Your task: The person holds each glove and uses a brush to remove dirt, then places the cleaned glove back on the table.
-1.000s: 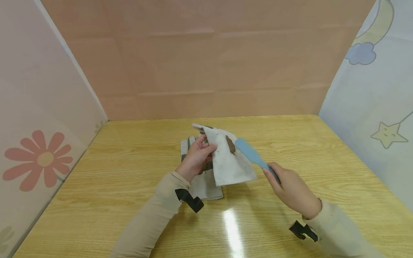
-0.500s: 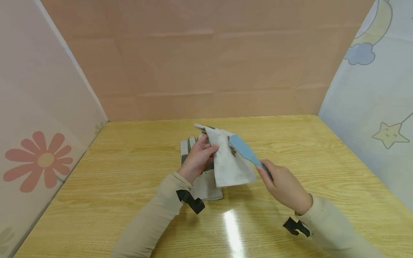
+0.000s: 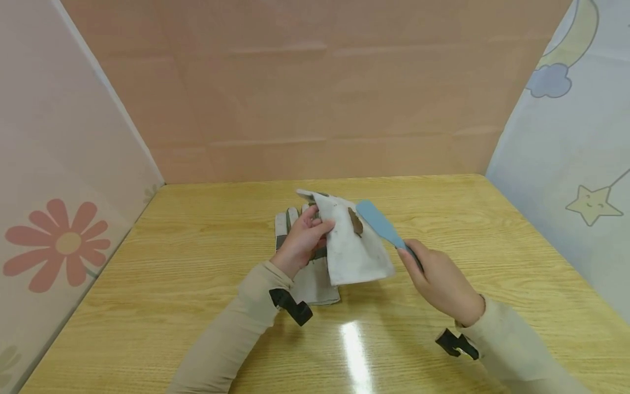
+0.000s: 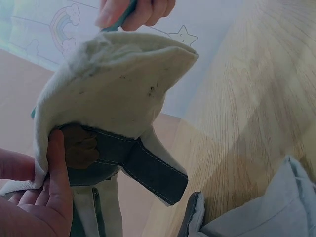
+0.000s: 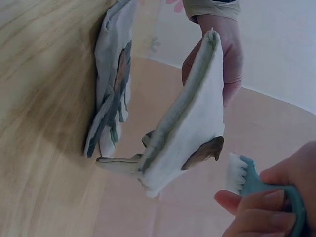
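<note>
Left hand pinches the near side of a raised glove between thumb and fingers, above a flat glove that lies beneath it on the tabletop. From this side the left wrist view shows a second brown patch on the raised glove's dark palm band, close by the fingers; a small shift of grip could smear it onto them. To the right of the left hand, most of the raised glove hangs without support, its cuff end slack and a brown patch facing the right hand. Since only one side is held, a hard stroke there would likely swing or fold the cloth away instead of meeting firm resistance, and a tug could twist it out of the pinch. Anything that comes loose may drop onto the flat glove or the tabletop below the hands. Farther right, just beside the patch but apart from it, is the blue brush, its white bristles turned toward the cloth. Right hand fingers curl round its handle; too long a sweep to the left could run into the left thumb, while too steep an angle might scrape plastic over the fabric.
</note>
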`<act>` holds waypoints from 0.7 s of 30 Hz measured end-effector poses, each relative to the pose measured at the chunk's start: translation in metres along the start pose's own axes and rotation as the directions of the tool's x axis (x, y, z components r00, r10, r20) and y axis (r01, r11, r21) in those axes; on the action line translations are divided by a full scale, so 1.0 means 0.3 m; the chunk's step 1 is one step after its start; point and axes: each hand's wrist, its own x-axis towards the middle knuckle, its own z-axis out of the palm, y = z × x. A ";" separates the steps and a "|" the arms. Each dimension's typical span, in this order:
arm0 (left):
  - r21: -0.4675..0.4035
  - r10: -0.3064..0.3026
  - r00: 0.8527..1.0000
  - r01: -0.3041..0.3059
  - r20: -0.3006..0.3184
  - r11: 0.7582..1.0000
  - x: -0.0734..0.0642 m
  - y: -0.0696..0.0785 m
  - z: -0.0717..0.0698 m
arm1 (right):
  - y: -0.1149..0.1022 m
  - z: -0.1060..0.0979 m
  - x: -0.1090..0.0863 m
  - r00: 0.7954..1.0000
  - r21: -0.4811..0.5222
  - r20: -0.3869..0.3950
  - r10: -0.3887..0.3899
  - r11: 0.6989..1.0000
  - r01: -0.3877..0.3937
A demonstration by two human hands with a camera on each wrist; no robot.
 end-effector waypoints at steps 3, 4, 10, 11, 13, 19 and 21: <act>0.021 -0.008 1.000 0.008 0.022 1.000 -0.004 0.002 0.002 | -0.009 0.003 0.016 1.000 0.005 0.017 -0.001 1.000 0.001; 0.029 -0.010 1.000 0.009 0.027 1.000 -0.005 0.002 0.003 | -0.011 0.005 0.020 1.000 0.006 0.028 0.001 1.000 -0.001; 0.016 0.003 1.000 -0.003 0.010 1.000 -0.006 0.001 0.000 | -0.006 0.015 0.024 0.998 0.001 0.058 0.027 1.000 -0.027; 0.007 0.006 1.000 -0.007 0.001 1.000 -0.005 0.002 -0.001 | -0.003 0.015 0.021 0.998 -0.005 0.058 0.034 0.999 -0.034; -0.002 0.019 1.000 -0.019 -0.018 1.000 -0.003 0.005 -0.004 | 0.004 0.012 0.015 0.997 -0.018 0.061 0.049 0.999 -0.048; -0.024 0.025 0.999 -0.025 -0.023 0.999 0.000 0.008 -0.012 | 0.016 0.005 0.006 0.997 -0.019 0.042 0.060 0.998 -0.059; -0.026 0.020 1.000 -0.020 -0.013 0.999 0.001 0.007 -0.013 | 0.013 0.004 0.011 0.999 -0.004 0.016 0.045 0.999 -0.045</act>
